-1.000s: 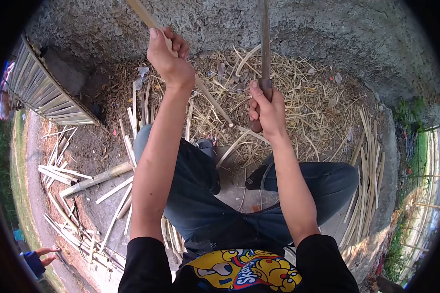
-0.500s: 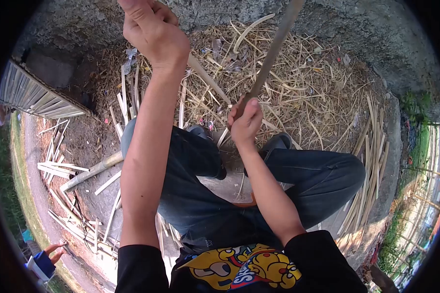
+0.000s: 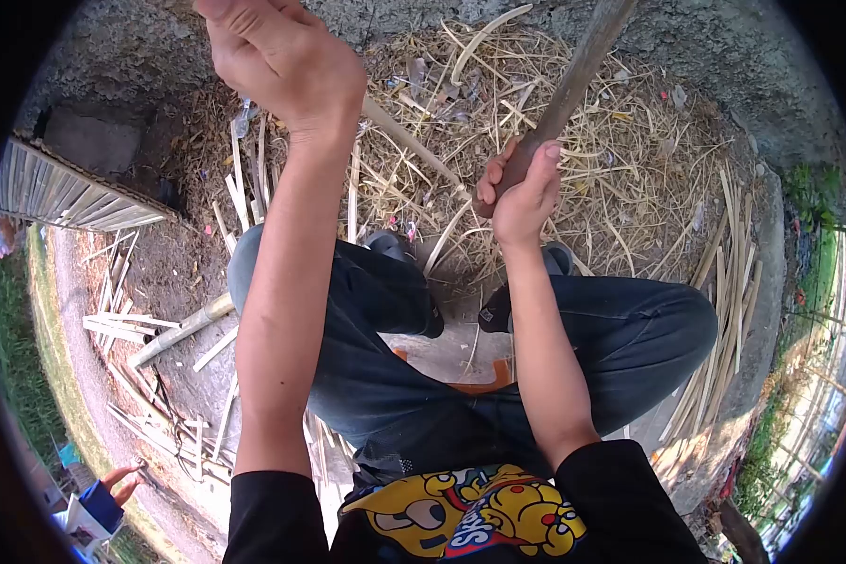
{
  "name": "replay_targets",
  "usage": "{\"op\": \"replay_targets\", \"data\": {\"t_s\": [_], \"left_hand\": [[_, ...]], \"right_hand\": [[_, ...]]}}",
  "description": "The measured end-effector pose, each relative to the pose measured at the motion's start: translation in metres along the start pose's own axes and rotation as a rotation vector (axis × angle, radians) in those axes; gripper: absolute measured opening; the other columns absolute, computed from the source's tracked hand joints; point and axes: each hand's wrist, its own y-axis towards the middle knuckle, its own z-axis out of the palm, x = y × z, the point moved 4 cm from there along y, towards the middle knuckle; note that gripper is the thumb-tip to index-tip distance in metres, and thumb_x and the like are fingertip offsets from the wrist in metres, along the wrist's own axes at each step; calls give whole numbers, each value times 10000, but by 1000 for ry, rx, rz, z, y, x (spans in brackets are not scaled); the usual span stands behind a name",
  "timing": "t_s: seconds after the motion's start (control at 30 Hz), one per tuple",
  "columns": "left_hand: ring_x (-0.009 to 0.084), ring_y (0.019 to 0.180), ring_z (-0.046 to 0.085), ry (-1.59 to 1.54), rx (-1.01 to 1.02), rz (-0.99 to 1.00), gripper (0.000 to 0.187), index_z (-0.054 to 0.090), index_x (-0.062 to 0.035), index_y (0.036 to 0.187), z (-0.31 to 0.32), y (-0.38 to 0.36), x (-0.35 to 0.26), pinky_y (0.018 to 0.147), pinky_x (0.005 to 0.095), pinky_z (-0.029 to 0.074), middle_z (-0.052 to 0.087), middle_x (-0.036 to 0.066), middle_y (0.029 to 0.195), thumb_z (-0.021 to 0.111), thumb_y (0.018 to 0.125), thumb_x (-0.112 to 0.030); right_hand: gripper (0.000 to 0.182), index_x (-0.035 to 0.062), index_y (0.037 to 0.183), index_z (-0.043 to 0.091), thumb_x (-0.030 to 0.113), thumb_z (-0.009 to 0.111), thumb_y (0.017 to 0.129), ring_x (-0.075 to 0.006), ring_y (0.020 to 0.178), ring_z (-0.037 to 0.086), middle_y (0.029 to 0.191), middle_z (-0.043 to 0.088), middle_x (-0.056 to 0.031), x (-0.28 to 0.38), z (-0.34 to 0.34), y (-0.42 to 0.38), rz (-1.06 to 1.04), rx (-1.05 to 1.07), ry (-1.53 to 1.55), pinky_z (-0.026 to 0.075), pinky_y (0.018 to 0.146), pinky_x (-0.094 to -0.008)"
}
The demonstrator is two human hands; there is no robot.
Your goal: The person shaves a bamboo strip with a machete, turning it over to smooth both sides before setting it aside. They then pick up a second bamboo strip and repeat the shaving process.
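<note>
My left hand [image 3: 287,70] is raised at the upper left, closed. A thin bamboo stick [image 3: 412,143] runs out from behind its wrist, slanting down toward the middle; the part inside the fingers is hidden. My right hand [image 3: 526,193], fingers wrapped, grips the brown handle of a machete [image 3: 583,75]. Its long grey-brown blade points up and to the right, past the upper edge of the view. The stick's lower end lies just left of the right hand, with a small gap visible between them.
Shavings and split strips [image 3: 620,197] cover the ground ahead, up to a rough wall [image 3: 714,66]. Bundled bamboo strips [image 3: 724,310] lie to the right. More strips and a bamboo pole [image 3: 183,331] are on the left, near a slatted bamboo panel [image 3: 75,188]. Another person's hand [image 3: 122,484] shows lower left.
My right hand has moved to the right and slightly up with the machete. My left hand has shifted slightly left, and the stick's lower end has moved a little right.
</note>
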Motion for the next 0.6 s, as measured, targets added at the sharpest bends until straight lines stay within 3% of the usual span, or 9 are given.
{"op": "replay_targets", "data": {"t_s": [0.07, 0.13, 0.17, 0.2, 0.23, 0.3, 0.37, 0.43, 0.6], "left_hand": [[100, 556, 332, 4, 19, 4, 678, 434, -14, 1012, 5, -4, -1, 469, 267, 295, 385, 28, 695, 313, 1043, -681], [99, 556, 331, -11, 40, 22, 675, 432, -21, 1002, 10, -6, -6, 471, 267, 294, 384, 25, 695, 316, 1040, -684], [80, 520, 347, -3, 37, 55, 608, 444, -46, 925, 8, -9, -7, 449, 250, 316, 383, 0, 650, 311, 1067, -623], [61, 483, 364, 5, 35, 93, 567, 455, -72, 848, 7, -7, -9, 427, 233, 339, 382, -25, 605, 307, 1093, -562], [61, 483, 364, -10, 48, 109, 567, 455, -72, 848, 10, -3, -13, 427, 233, 339, 382, -25, 605, 307, 1093, -562], [61, 491, 372, 103, -58, 76, 569, 470, -59, 877, -1, -7, -18, 430, 235, 339, 399, -18, 617, 313, 1092, -561], [61, 494, 374, 92, -68, 87, 554, 479, -49, 913, -4, -1, -22, 425, 237, 325, 401, -17, 625, 335, 1093, -552], [61, 495, 361, 64, 25, 111, 538, 476, -48, 934, -9, 0, -24, 427, 241, 317, 406, -15, 637, 355, 1092, -547], [68, 534, 286, 33, 76, 165, 593, 386, -57, 868, 3, -2, -20, 453, 271, 242, 351, -13, 675, 365, 1064, -616]], "right_hand": [[613, 54, 929, 513, 636, 367, 1053, -119, 486, 476, 654, 494, -37, -63, -13, -30, 7, -38, -141, 364, 437, -275], [595, 86, 815, 563, 612, 415, 1050, -131, 490, 506, 628, 509, -22, -210, -81, -68, 438, -23, -662, 398, 458, -313], [609, 71, 848, 624, 628, 457, 1029, -154, 505, 529, 631, 542, -26, -239, -98, -80, 330, 27, -863, 423, 484, -336], [647, 37, 898, 660, 651, 488, 1006, -179, 524, 555, 654, 575, -44, -237, -102, -77, 539, -6, -831, 440, 499, -345], [647, 37, 898, 660, 651, 488, 1006, -179, 524, 555, 654, 575, -44, -217, -92, -65, 520, -16, -816, 440, 499, -345], [652, 44, 858, 626, 663, 483, 1003, -175, 503, 536, 642, 563, -48, -177, -80, -72, 800, -34, -538, 433, 486, -335], [654, 50, 842, 586, 674, 476, 1003, -155, 470, 498, 627, 535, -39, -158, -71, -57, 777, -16, -491, 422, 468, -329], [657, 48, 825, 547, 673, 467, 1011, -129, 462, 482, 625, 524, -41, -103, -41, -47, 706, 57, -138, 396, 440, -305], [648, 28, 869, 537, 639, 414, 1045, -110, 433, 460, 608, 510, -35, 39, 34, -18, 271, 209, 20, 358, 411, -262]]}}
